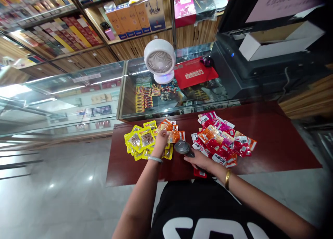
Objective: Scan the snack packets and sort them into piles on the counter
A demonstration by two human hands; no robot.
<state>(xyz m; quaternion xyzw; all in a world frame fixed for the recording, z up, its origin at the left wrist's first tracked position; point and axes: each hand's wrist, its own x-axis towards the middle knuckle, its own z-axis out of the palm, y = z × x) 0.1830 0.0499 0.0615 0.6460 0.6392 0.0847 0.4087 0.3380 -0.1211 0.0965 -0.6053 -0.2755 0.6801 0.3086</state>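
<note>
My left hand (161, 141), with a pale bangle at the wrist, pinches an orange snack packet (177, 137) at its left end. My right hand (199, 159) is wrapped around the handle of a dark barcode scanner (182, 147), whose head is close to that packet. More orange packets (166, 124) lie just beyond my left hand. To its left spreads a pile of yellow snack packets (147, 137). A heap of red, pink and orange packets (221, 141) lies beyond and to the right of my right hand. One red packet (199, 173) is partly hidden near the table's front edge.
The dark red table (281, 138) stands against a glass display counter (145, 114). A white fan (160, 60), a red mat (195, 74) and a black mouse (206, 61) sit on the counter. At right are a monitor (234, 13) and an open white box (249, 46).
</note>
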